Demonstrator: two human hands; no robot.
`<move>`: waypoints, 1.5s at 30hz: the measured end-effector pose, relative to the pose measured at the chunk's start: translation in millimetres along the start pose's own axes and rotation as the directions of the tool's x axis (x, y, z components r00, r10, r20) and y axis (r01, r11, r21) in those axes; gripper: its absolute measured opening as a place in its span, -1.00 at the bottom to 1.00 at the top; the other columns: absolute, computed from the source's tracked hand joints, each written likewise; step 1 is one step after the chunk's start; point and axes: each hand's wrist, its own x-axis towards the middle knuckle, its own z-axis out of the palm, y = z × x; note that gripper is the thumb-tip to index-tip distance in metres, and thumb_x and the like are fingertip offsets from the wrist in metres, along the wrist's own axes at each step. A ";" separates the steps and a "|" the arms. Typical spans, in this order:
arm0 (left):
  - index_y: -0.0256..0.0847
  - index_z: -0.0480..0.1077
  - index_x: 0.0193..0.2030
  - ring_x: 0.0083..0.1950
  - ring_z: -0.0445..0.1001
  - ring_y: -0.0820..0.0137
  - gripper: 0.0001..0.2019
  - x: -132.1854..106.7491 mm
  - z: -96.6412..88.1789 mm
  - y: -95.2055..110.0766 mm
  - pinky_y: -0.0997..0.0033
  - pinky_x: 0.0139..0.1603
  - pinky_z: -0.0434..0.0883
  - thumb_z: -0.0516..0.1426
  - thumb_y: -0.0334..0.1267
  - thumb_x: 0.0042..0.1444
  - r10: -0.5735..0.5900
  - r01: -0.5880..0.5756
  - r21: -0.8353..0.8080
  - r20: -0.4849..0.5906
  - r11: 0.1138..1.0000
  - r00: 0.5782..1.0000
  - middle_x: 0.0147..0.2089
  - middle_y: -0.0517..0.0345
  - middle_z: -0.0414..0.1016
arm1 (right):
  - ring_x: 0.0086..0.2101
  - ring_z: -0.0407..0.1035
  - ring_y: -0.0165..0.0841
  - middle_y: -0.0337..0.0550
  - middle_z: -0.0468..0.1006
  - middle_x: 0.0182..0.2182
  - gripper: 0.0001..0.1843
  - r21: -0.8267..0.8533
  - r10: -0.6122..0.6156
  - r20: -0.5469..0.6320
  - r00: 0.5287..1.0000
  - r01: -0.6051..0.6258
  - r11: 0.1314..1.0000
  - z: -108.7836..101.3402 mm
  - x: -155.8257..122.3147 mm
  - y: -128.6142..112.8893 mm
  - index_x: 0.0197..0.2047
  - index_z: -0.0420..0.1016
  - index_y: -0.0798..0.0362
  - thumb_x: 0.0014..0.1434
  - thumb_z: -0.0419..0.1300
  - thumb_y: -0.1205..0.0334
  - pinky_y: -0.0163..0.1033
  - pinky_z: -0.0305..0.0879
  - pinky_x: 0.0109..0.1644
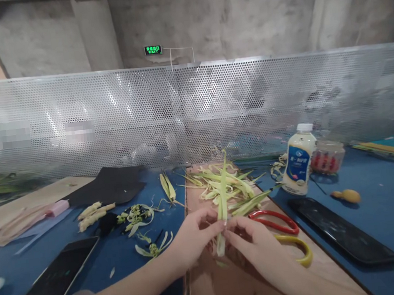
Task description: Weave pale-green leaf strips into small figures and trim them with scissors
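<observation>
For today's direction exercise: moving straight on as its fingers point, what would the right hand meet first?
Probably the left hand, just beyond the leaf strip both pinch; the right hand points leftward.

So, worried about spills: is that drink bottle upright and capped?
Upright and capped: the drink bottle stands on its base on the blue table, white cap on top.

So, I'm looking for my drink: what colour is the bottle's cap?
White. The cap tops the bottle, seen in the head view.

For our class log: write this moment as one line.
left hand, right hand: pinching leaf strip | under: brown board | near: scissors
</observation>
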 end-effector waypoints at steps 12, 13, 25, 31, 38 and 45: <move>-0.31 0.26 -0.28 -0.29 0.43 0.40 -0.80 0.8 1.3 -0.1 0.42 -0.23 0.33 0.05 -0.49 -0.12 0.025 -0.025 -0.099 -0.007 0.995 1.000 -0.34 0.10 0.47 | -0.50 0.31 -0.39 -0.27 0.43 -0.56 -0.95 -0.047 0.052 -0.009 0.999 -0.052 0.998 2.2 -0.4 4.0 -0.46 0.29 0.06 0.00 0.04 0.30 -0.33 0.20 -0.42; -0.31 0.26 -0.29 -0.29 0.43 0.40 -0.79 0.4 1.3 0.9 0.42 -0.23 0.33 0.04 -0.52 -0.14 0.017 -0.018 -0.099 -0.006 0.995 1.000 -0.35 0.10 0.47 | -0.50 0.30 -0.39 -0.27 0.43 -0.56 -0.95 -0.034 0.054 -0.011 0.998 -0.055 0.998 2.0 0.2 4.2 -0.46 0.30 0.06 -0.01 0.04 0.30 -0.33 0.19 -0.42; -0.29 0.10 0.03 -0.52 0.42 0.50 -0.61 3.4 0.3 -4.1 0.56 -0.58 0.23 0.01 -0.39 0.02 -0.121 0.118 -0.146 -0.010 0.982 0.993 -0.35 0.12 0.48 | -0.60 0.28 -0.40 -0.30 0.37 -0.57 -0.69 0.159 0.182 -0.461 0.868 -0.121 0.980 -27.1 21.8 20.9 -0.19 0.29 0.04 0.06 -0.04 0.05 -0.33 0.21 -0.55; -0.31 0.14 -0.05 -0.55 0.38 0.52 -0.70 1.9 0.5 -1.1 0.54 -0.57 0.25 -0.02 -0.39 0.03 -0.060 0.054 -0.153 -0.038 0.987 0.997 -0.46 0.19 0.42 | -0.19 0.31 -0.15 0.06 0.38 -0.16 -0.57 -0.129 0.036 -0.720 0.693 -0.184 0.974 -72.9 46.2 36.3 -0.06 0.27 0.11 0.03 -0.04 0.09 -0.06 0.25 -0.12; -0.27 0.20 -0.12 -0.61 0.35 0.56 -0.74 4.7 -1.6 -11.2 0.58 -0.63 0.19 -0.03 -0.41 0.00 0.002 -0.004 -0.137 -0.018 0.991 1.000 -0.48 0.23 0.40 | 0.00 0.07 -0.11 -0.08 0.34 -0.08 -0.90 -0.698 -0.311 -0.412 0.857 -0.078 0.711 -63.9 92.0 34.7 -0.38 0.46 0.03 0.00 0.15 0.24 0.00 -0.06 0.10; -0.25 0.24 -0.23 -0.66 0.32 0.57 -0.81 10.1 -0.7 -16.9 0.60 -0.68 0.14 -0.02 -0.39 -0.04 -0.024 0.012 -0.161 -0.074 0.987 0.997 -0.52 0.25 0.41 | -0.03 0.19 -0.24 -0.11 0.37 -0.08 -0.85 -0.782 -0.197 -0.268 0.943 -0.093 0.616 -46.3 124.6 33.5 -0.30 0.41 0.10 0.15 0.13 0.19 0.03 0.08 0.05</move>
